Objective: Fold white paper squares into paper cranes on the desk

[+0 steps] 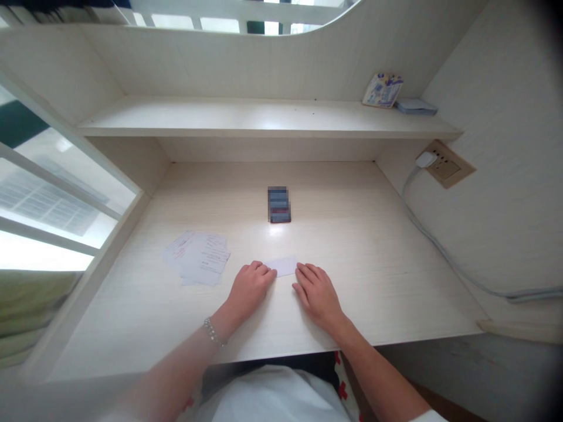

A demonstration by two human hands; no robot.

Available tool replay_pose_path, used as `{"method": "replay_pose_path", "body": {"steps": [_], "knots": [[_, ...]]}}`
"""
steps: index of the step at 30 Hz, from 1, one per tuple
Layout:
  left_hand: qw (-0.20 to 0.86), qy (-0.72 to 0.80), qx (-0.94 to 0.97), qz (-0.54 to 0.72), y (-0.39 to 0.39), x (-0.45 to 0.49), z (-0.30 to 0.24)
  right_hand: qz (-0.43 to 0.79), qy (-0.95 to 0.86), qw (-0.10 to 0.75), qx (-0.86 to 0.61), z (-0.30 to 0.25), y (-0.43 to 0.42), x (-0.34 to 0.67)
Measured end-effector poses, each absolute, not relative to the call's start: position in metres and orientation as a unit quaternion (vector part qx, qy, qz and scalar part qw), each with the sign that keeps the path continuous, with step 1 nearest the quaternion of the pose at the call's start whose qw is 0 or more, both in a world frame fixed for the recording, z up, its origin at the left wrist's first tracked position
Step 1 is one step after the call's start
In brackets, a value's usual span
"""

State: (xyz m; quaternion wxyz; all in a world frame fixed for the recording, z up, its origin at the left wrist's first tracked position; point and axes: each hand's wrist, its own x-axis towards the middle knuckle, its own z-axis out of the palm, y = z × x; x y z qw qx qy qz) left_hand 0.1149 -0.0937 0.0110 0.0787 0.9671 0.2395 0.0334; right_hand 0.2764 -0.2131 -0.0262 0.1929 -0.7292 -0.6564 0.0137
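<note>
A small white slip of paper (284,265) lies on the pale wooden desk (373,246), just in front of me. My left hand (250,287) rests at the slip's left end with its fingers curled down onto the paper's edge. My right hand (317,292) lies flat at the slip's right end, fingers stretched out and touching it. To the left of my left hand sits a small pile of printed paper sheets (197,257). A dark phone (279,204) lies farther back on the desk, in the middle.
A shelf (220,120) runs above the desk; at its right end stand a small colourful packet (382,89) and a flat grey object (416,106). A wall socket (445,163) with a white plug feeds a cable (440,249) along the right wall. A window is on the left.
</note>
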Motion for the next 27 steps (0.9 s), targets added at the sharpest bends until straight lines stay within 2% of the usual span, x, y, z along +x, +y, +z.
{"method": "replay_pose_path", "body": {"steps": [5, 10, 19, 23, 27], "knots": [[0.021, 0.162, 0.986, -0.006, -0.092, 0.125, 0.015, 0.006, -0.66, 0.195, -0.726, -0.022, -0.211, 0.282], [0.02, 0.128, 0.991, -0.042, -0.097, 0.134, 0.016, 0.003, -0.666, 0.208, -0.716, -0.014, -0.198, 0.276], [0.016, 0.181, 0.983, 0.005, -0.093, 0.133, 0.009, 0.022, -0.69, 0.235, -0.684, -0.023, -0.17, 0.284], [0.103, 0.236, 0.964, 0.058, -0.077, 0.133, 0.01, 0.031, -0.685, 0.244, -0.686, -0.024, -0.161, 0.29], [0.317, 0.32, 0.877, 0.17, -0.056, 0.138, 0.013, 0.109, -0.638, 0.298, -0.702, -0.01, -0.15, 0.3]]}}
